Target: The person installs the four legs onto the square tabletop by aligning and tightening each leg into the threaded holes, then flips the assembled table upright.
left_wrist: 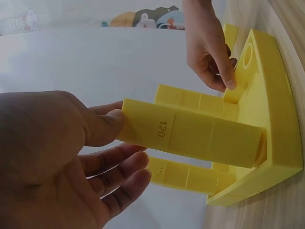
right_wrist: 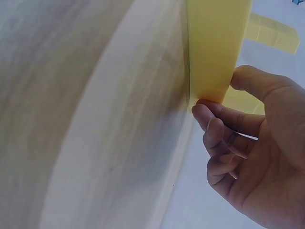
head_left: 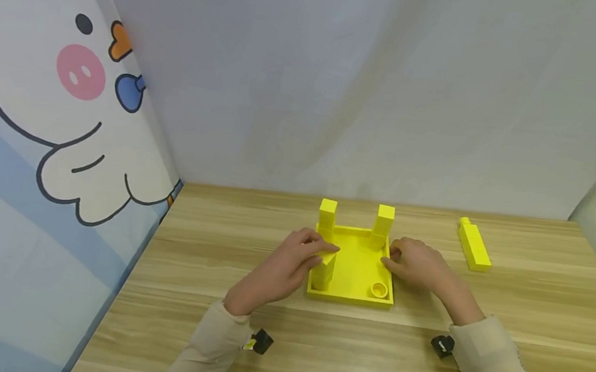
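Left hand [head_left: 286, 267] and right hand [head_left: 422, 265], both grasping at the yellow tray [head_left: 353, 266].
We note the left pinching the top of block 120 [left_wrist: 193, 137] at the near-left corner, seating unclear; the right grips the tray's right rim. Two more blocks [head_left: 384, 218] stand at the far corners; a fourth block [head_left: 475, 246] lies rightward on the desk [head_left: 346, 358].

1. Head view: the left hand [head_left: 281, 268] partly hides the near-left block [head_left: 324, 274].
2. Right wrist view: the top edge cuts off the tray [right_wrist: 217, 52]; the tabletop [right_wrist: 105, 124] is blurred.
3. There, the marking [right_wrist: 280, 41] on a farther block [right_wrist: 268, 32], perhaps a number, is unreadable.
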`<state>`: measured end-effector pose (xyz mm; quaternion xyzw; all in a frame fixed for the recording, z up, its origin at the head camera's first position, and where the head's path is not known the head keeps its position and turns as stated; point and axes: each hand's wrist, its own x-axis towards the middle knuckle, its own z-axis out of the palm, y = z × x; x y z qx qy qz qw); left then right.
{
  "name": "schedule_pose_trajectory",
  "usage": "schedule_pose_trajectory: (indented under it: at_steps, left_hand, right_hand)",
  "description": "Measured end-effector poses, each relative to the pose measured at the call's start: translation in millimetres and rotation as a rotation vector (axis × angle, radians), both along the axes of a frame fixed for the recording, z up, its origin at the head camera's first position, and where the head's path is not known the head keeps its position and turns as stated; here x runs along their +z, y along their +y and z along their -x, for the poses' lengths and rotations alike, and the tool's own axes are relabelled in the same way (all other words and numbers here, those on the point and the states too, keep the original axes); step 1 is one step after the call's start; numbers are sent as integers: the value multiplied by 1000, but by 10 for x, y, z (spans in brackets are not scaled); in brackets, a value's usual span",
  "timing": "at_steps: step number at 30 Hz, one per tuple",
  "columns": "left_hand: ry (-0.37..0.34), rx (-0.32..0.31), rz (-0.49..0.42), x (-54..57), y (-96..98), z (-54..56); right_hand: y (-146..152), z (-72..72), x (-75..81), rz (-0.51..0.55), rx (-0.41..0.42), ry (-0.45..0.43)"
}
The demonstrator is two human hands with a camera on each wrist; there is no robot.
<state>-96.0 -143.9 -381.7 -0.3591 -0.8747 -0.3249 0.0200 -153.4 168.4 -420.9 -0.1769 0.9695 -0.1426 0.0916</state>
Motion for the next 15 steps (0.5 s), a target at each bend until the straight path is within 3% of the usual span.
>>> schedule_pose_trajectory:
  at_steps: [3,6,10,15]
  left_hand:
    - [-2,-16,-5,-1,-8,1]
    - [-69,-6,-27,-10,-11,6]
    - [-176,67,-65,-21,-3,7]
    - [-153,150,-69,-36,22,7]
  right_hand:
    - [2,6,-3,5,2,1]
    - [7,12,-12,7,3,1]
    - [14,18,-24,7,2,-1]
    - [16,17,-27,5,1,-1]
